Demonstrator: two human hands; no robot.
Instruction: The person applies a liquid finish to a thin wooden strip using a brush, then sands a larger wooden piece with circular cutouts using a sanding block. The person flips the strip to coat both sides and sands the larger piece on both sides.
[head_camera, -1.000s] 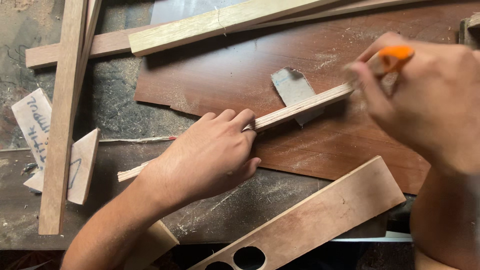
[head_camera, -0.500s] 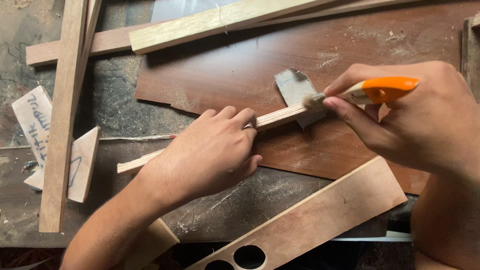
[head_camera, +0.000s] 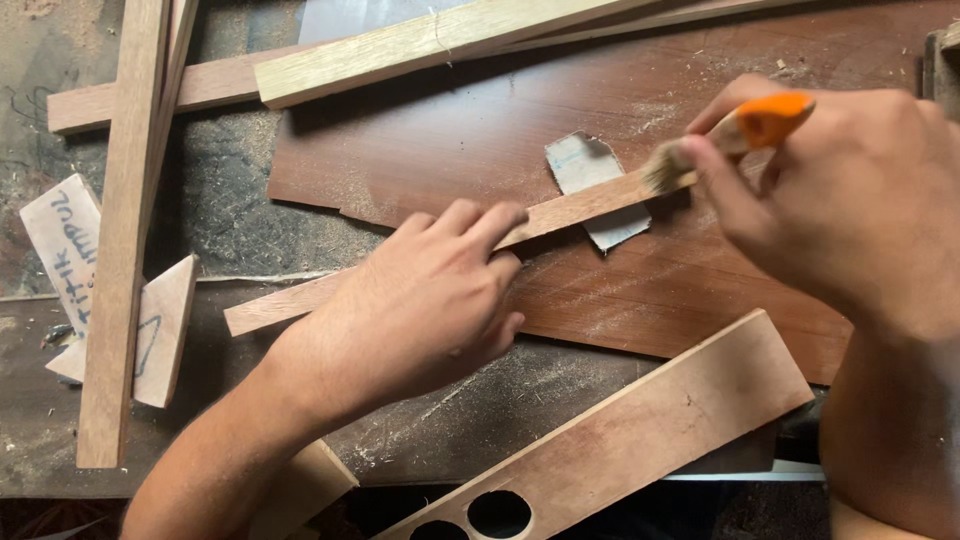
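Note:
A thin wooden strip (head_camera: 585, 207) lies slanted across a dark brown board (head_camera: 690, 110). My left hand (head_camera: 425, 300) presses down on the strip's middle, fingers flat along it. My right hand (head_camera: 840, 195) grips a small brush with an orange handle (head_camera: 772, 120). Its bristles (head_camera: 667, 170) touch the strip's right end. A small pale scrap of sandpaper or card (head_camera: 590, 168) lies under the strip near the bristles.
Long wooden battens (head_camera: 125, 230) stand at the left and others (head_camera: 430, 40) across the top. A plank with round holes (head_camera: 640, 430) lies at the bottom. Small wedge offcuts (head_camera: 165, 330) with pen marks sit at left. Sawdust covers the dark bench.
My right hand has drawn the brush left along the strip and then back right toward its end. My left hand has stayed on the strip.

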